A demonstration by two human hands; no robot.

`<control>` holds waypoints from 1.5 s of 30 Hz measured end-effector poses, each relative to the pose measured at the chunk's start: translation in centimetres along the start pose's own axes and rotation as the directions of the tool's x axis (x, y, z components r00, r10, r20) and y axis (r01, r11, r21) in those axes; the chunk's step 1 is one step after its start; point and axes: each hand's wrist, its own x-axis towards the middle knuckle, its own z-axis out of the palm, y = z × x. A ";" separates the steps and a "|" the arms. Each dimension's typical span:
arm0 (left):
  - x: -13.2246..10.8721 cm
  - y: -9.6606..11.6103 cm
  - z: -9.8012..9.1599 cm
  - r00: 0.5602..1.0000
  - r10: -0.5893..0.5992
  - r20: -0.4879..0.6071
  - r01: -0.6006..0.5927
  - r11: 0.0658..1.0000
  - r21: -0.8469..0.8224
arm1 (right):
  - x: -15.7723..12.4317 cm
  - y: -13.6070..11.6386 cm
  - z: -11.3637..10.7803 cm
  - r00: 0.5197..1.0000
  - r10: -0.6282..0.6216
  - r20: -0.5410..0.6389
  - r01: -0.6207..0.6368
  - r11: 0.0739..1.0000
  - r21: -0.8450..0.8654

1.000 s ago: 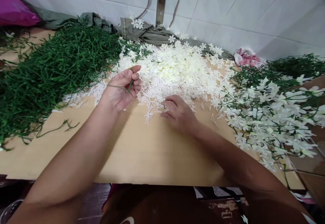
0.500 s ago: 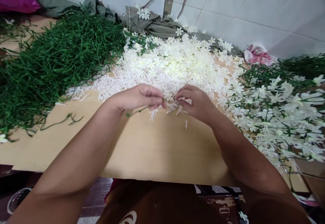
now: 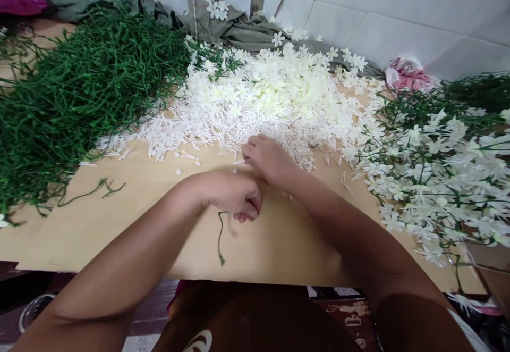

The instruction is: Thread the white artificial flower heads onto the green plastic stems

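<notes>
While left hand pinches green stem, tail bending bodyward, right hand, grip unclear, is nearer white strands beyond.

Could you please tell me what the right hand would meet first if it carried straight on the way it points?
Most likely the loose pile of thin white pieces; the right hand is at its near edge, perhaps already touching, though depth is unclear.

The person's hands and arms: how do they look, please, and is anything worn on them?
The left hand and right hand are gloveless, and both forearms are bare, with no watch or bracelet visible. At the right upper arm, a whitish edge shows, possibly a sleeve.
</notes>
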 end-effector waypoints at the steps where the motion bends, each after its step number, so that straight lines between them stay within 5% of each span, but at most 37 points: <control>1: 0.1 -0.4 -0.3 0.997 0.021 -0.070 -0.021 1.000 0.013 | -0.1 0.4 -0.2 0.999 0.020 -0.043 -0.018 0.999 0.036; 6: 0.8 -1.6 -1.5 0.904 0.126 -0.408 -0.124 0.992 0.033 | -0.6 3.3 -2.4 0.915 0.252 -0.314 -0.114 0.910 0.398; 10: 1.6 -1.8 -1.9 0.657 0.078 -0.750 -0.213 0.973 -0.086 | -1.3 5.2 -3.7 0.856 0.410 -0.315 -0.121 0.751 0.649; 15: 2.1 -1.5 -2.3 0.428 -0.044 -0.903 -0.406 0.883 -0.235 | -2.0 5.0 -3.3 0.890 0.402 -0.215 -0.140 0.690 0.711; 17: 2.1 -1.4 -2.4 0.384 -0.044 -0.922 -0.463 0.855 -0.233 | -2.1 4.4 -3.1 0.910 0.355 -0.215 -0.125 0.727 0.675; 24: 2.2 -1.2 -2.5 0.413 -0.087 -0.907 -0.492 0.817 -0.302 | -1.6 3.0 -2.7 0.924 0.278 -0.264 -0.061 0.786 0.616; 37: 2.2 -0.9 -2.5 0.365 -0.032 -0.930 -0.545 0.803 -0.242 | -1.5 2.4 -1.7 0.883 0.244 -0.400 -0.045 0.894 0.446; 45: 2.9 -1.1 -2.6 0.397 -0.117 -0.910 -0.500 0.804 -0.321 | -1.8 2.6 -0.9 0.867 0.260 -0.425 0.019 0.835 0.549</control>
